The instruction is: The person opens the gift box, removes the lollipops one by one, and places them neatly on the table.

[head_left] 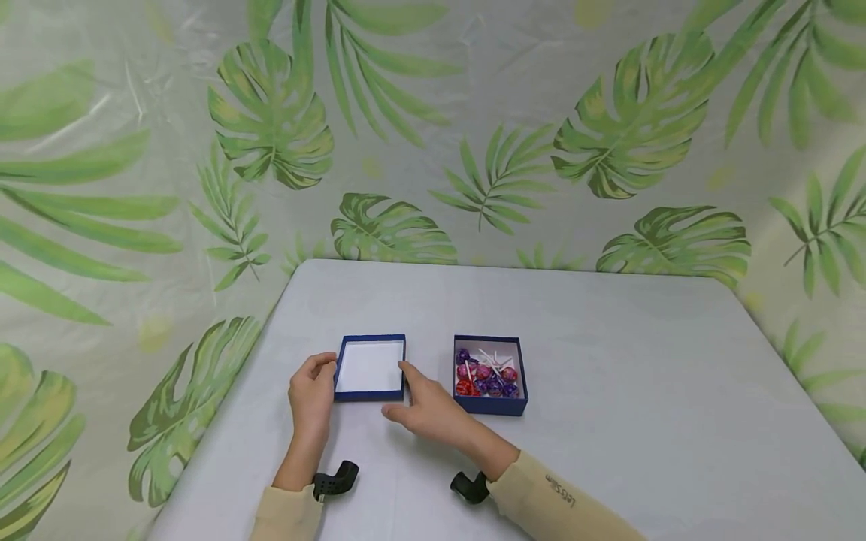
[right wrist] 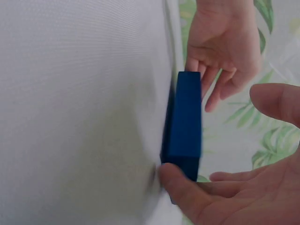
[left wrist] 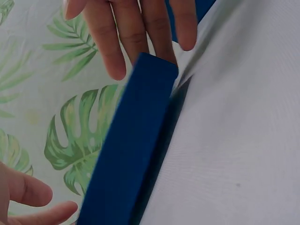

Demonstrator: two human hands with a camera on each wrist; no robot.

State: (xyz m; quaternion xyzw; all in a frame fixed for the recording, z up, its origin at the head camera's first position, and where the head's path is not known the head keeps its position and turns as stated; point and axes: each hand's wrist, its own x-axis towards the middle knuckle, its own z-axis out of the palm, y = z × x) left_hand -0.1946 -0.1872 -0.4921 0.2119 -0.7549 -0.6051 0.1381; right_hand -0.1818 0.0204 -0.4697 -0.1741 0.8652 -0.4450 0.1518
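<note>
A shallow blue box lid [head_left: 369,396] with a white inside lies on the table, left of centre, between both hands. Along its left side rest the fingers of my left hand [head_left: 313,394]; in the left wrist view they extend nearly straight past the lid's blue wall [left wrist: 129,145]. My right hand [head_left: 433,406] is at the right side, thumb spread away from the fingers. One right fingertip [right wrist: 171,176] touches the lid's near corner in the right wrist view. To the right stands a deeper blue box [head_left: 490,406] holding several wrapped lollipops [head_left: 482,373], purple, pink and red.
A white cloth [head_left: 609,421] covers the table. Behind and beside it hangs a leaf-patterned sheet [head_left: 501,98]. A black wrist mount [head_left: 336,479] sits on the left wrist, another black mount [head_left: 470,488] on the right. The lollipop box stands close to the right forearm.
</note>
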